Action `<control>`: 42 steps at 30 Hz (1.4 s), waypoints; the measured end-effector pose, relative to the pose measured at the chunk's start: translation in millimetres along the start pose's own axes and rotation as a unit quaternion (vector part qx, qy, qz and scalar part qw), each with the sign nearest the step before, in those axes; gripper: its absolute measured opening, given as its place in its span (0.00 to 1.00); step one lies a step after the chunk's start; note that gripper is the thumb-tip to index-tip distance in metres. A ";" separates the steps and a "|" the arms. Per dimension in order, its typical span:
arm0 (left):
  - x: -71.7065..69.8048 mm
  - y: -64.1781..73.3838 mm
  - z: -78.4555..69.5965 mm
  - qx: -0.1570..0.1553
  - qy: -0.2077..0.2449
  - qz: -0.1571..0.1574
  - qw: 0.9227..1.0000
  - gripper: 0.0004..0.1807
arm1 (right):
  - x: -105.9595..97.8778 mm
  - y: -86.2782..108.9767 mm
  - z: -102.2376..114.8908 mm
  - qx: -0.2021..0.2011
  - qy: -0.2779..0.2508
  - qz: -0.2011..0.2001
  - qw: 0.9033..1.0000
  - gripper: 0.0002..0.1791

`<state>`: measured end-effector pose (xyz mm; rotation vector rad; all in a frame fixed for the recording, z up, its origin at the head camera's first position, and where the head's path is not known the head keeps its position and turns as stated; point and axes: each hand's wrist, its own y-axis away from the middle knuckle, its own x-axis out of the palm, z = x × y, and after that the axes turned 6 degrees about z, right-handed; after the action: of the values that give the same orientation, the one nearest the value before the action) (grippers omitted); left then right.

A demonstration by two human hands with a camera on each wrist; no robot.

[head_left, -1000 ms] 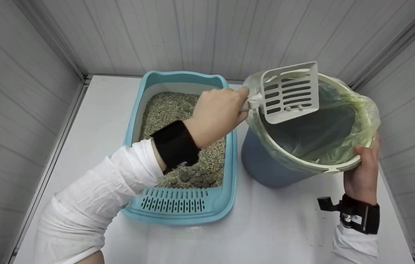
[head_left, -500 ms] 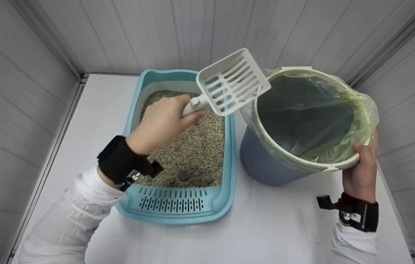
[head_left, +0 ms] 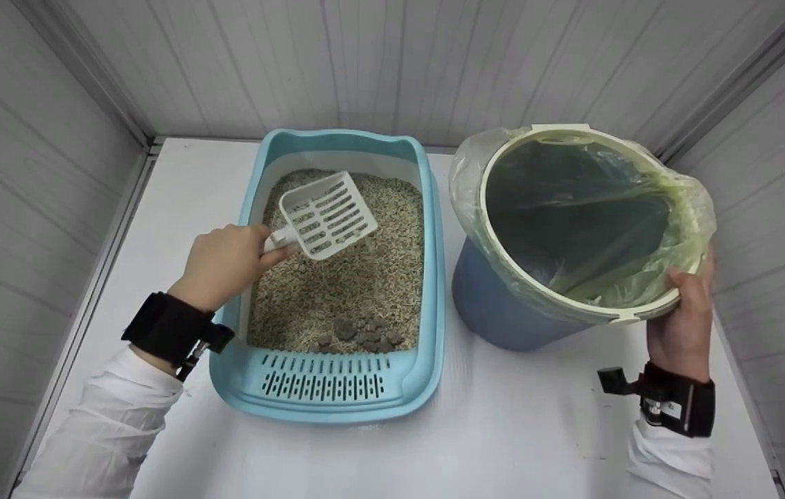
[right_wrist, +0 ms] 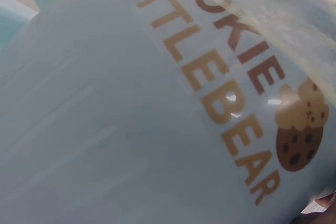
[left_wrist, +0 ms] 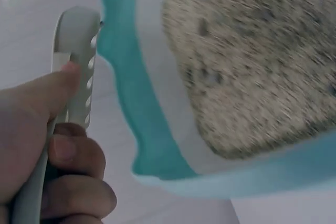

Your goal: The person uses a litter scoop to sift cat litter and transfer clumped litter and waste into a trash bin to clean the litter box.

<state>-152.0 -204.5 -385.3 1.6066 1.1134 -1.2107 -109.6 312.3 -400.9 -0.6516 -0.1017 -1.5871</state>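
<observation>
Over the litter box (head_left: pixel 337 388), I am gripping the scoop (head_left: pixel 326 215) by its handle, left hand (head_left: pixel 222 263) fingers curled round it. Beside it, my right hand (head_left: pixel 683 326) is clutching the tilted bin (head_left: pixel 503 312) rim.

Open desk (head_left: pixel 517 430) lies in front of the litter box (head_left: pixel 434 291) and the tilted bin (head_left: pixel 489 305). Only a narrow gap shows between those two, and side walls (head_left: pixel 39 194) crowd both outer edges.
</observation>
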 end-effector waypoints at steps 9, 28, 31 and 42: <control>7.9 14.8 12.5 0.037 -0.117 0.081 0.989 0.19 | -0.4 -0.1 3.5 0.003 0.024 -0.001 1.000 0.37; 6.4 20.6 -7.3 0.037 -0.193 0.164 0.967 0.24 | -2.1 -0.6 2.4 0.008 0.017 -0.009 1.000 0.36; 9.6 20.0 -8.3 0.038 -0.197 0.165 0.966 0.22 | -1.9 -0.2 2.0 0.008 0.014 -0.007 1.000 0.36; 29.5 13.0 -17.3 0.084 -0.189 0.188 0.960 0.21 | -1.0 0.9 1.4 0.003 0.001 -0.008 1.000 0.37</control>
<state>-130.9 -186.6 -409.3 1.5373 0.4490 -1.3033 -108.3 313.7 -400.4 -0.6456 -0.1113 -1.6030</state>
